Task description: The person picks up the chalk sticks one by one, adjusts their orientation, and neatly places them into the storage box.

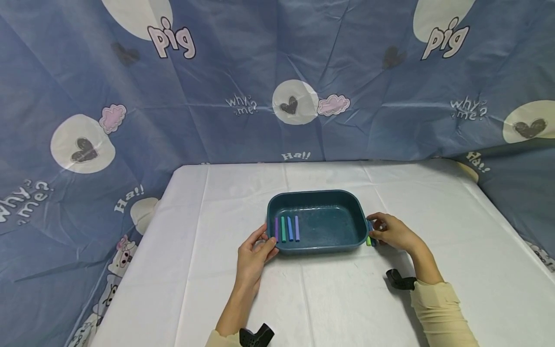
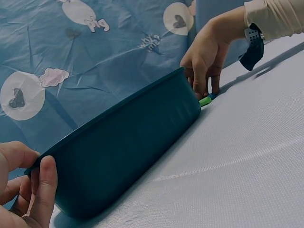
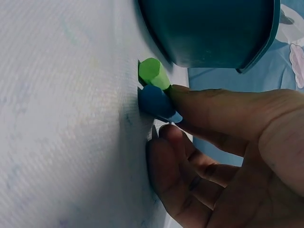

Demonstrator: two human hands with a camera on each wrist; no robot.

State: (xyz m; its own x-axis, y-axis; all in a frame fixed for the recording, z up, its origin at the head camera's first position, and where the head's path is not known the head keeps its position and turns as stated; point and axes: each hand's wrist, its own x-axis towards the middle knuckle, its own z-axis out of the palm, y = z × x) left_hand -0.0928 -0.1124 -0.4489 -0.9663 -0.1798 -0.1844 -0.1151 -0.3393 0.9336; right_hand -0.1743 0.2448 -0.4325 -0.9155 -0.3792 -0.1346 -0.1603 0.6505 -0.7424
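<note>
My left hand [image 1: 253,255] grips the left rim of a dark teal tray [image 1: 321,249], thumb above and fingers at its outer side. Inside the tray at the left lie several chalk sticks in a row: a purple chalk stick [image 1: 276,228], a green one [image 1: 283,229], a blue one [image 1: 290,229] and a lilac one [image 1: 297,228]. Just beyond the tray's right end, my right hand [image 1: 394,234] pinches a blue chalk stick [image 3: 156,102] at the tablecloth. Touching that stick is a bright green chalk stick [image 3: 153,71]. The right fingers partly hide both.
A white cloth [image 1: 338,299] covers the table, with faint coloured smudges near the right hand. Behind and at the sides hangs a blue printed curtain [image 1: 243,135]. Black wrist cameras [image 1: 257,335] sit on both forearms.
</note>
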